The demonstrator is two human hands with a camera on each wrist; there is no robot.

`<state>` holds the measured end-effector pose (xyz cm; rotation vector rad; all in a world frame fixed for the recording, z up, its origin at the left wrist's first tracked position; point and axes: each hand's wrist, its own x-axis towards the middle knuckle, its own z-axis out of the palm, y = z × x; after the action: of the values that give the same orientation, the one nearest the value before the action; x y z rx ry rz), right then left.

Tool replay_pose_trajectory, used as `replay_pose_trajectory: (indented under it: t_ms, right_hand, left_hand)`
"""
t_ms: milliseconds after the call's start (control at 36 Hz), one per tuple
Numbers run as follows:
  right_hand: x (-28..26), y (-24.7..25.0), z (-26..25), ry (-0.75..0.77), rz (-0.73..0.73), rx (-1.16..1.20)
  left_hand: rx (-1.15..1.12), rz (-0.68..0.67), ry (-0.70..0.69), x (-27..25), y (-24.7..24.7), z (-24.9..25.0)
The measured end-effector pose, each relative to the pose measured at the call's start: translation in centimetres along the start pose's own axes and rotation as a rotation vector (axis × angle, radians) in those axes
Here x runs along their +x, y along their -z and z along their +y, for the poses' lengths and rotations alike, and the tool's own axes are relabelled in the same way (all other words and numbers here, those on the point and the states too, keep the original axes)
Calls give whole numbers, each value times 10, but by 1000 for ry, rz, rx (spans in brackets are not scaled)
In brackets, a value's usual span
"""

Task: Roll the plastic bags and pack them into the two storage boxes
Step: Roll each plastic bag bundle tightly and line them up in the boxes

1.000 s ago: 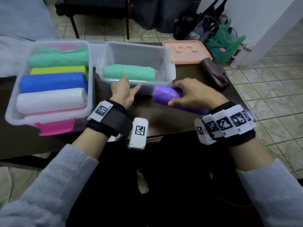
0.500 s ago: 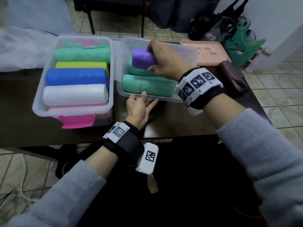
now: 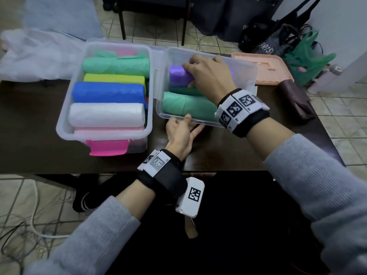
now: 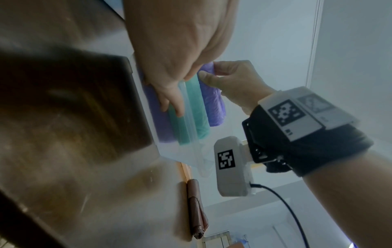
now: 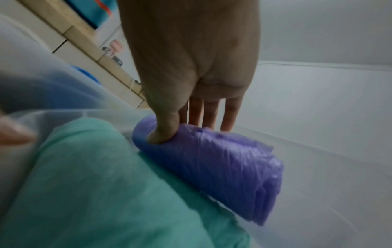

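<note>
Two clear storage boxes stand side by side on the dark table [image 3: 29, 135]. The left box [image 3: 65, 124] holds green, yellow, blue, white and pink rolls. In the right box [image 3: 246, 66] two green rolls [image 3: 188, 105] lie at the front. My right hand [image 3: 193, 74] grips a purple roll [image 3: 178, 77] just behind them, low inside the box. In the right wrist view the thumb digs into the purple roll [image 5: 212, 167], with the fingers behind it. My left hand [image 3: 184, 128] rests against the right box's front wall, fingers straight and thumb at the rim.
A peach lid [image 3: 264, 68] lies behind and to the right of the right box, with a brown pouch [image 3: 296, 100] beside it. Loose white plastic [image 3: 39, 56] lies at the table's back left. Bags, one of them green [image 3: 305, 54], sit on the floor beyond the table.
My right hand lifted the purple roll off the table, carried it over the right box and brought it down behind the green rolls. The left hand stayed at the box's front.
</note>
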<state>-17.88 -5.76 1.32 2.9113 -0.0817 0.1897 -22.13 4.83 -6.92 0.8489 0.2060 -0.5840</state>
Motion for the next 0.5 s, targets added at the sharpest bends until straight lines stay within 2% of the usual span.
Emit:
replay_pose_trajectory:
  t_ms: [56,111,167,250,417,500]
  right_hand:
    - [-3,0,0,-17,45,-113]
    - [-3,3,0,-59,115,-115]
    - [0,4,0,-94,56,-13]
    - [4,2,-1,-129,92,115]
    - [4,-4,0,-99,87,181]
    - [0,-7,5,-70,25,199]
  left_hand:
    - [6,13,-6,0,-1,0]
    - [10,23,-8,-1,-1,0]
    - [12,27,-9,-1,-1,0]
    - [29,34,-17,0,-2,2]
    - [61,62,-27,0,-9,5]
    - [66,78,-27,3,-13,7]
